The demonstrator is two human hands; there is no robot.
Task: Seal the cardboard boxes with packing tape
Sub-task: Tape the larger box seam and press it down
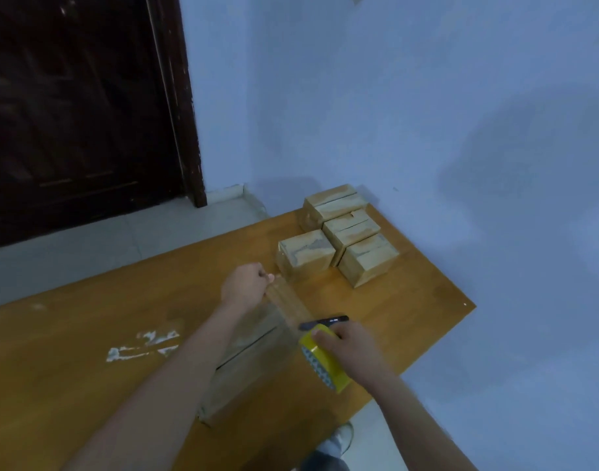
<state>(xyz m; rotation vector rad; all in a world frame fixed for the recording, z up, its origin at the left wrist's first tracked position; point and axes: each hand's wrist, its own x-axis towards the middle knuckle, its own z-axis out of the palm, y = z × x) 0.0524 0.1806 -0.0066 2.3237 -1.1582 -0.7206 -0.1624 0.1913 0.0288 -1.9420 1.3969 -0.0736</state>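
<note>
Table [87, 334]: near box [247, 355] partly hidden under forearms and blurred. Four boxes [339, 232] grouped at far corner. Right hand [351, 345] grips yellow tape roll [320, 363], patterned core unreadable. Left hand [245, 283] pinches stretched tape strip [288, 304]. Dark pen [325, 321] beside roll.

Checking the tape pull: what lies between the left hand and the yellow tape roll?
In the head view, a pulled-out strip of tape spans from the left hand to the tape roll gripped by the right hand.

Yellow tape roll [323, 363] with checked core, tan boxes [339, 234], orange-brown table [87, 334].
</note>
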